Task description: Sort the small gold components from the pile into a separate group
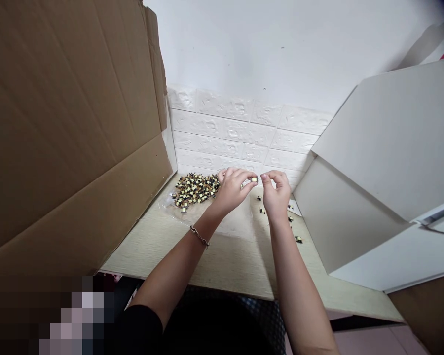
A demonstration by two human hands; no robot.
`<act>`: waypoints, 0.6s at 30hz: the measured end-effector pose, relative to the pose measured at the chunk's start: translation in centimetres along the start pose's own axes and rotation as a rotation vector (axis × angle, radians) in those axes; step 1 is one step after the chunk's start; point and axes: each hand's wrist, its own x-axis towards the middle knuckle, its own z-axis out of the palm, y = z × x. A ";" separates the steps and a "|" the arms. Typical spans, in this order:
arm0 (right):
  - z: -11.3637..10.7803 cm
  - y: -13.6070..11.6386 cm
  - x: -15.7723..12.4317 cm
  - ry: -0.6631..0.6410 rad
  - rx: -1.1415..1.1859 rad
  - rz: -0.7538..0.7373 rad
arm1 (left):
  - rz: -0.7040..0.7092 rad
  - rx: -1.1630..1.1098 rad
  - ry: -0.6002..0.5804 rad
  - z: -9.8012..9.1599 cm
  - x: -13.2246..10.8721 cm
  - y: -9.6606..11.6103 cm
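My left hand (234,188) pinches a small transformer (254,180), yellow in the middle with dark ends, between thumb and fingertips. Just to its right, my right hand (276,192) is closed, thumb against the curled fingers; whatever it may hold is too small or hidden to make out. A slight gap separates the two hands. Behind and left of my left hand lies a heap of similar transformers (194,188) on a clear plastic bag (170,209). Several loose transformers (299,239) are scattered around my right wrist.
The pale wooden table (222,261) ends at a white brick-patterned wall (249,127). A tall cardboard box (70,123) stands along the left, and white panels (388,138) close in the right side.
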 end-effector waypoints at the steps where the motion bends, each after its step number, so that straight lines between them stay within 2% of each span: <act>1: 0.0 0.0 0.0 0.004 -0.032 -0.004 | 0.015 0.048 0.004 0.0 -0.1 0.0; 9: 0.2 -0.8 -0.6 -0.027 -0.228 -0.036 | 0.086 0.360 0.030 0.4 -0.5 -0.2; 14: 1.0 -0.6 -1.3 -0.049 -0.432 -0.148 | 0.079 0.422 0.048 0.4 -0.5 -0.5; 18: 1.6 -0.3 -1.8 -0.068 -0.504 -0.213 | 0.048 0.429 0.019 0.4 -0.6 -0.6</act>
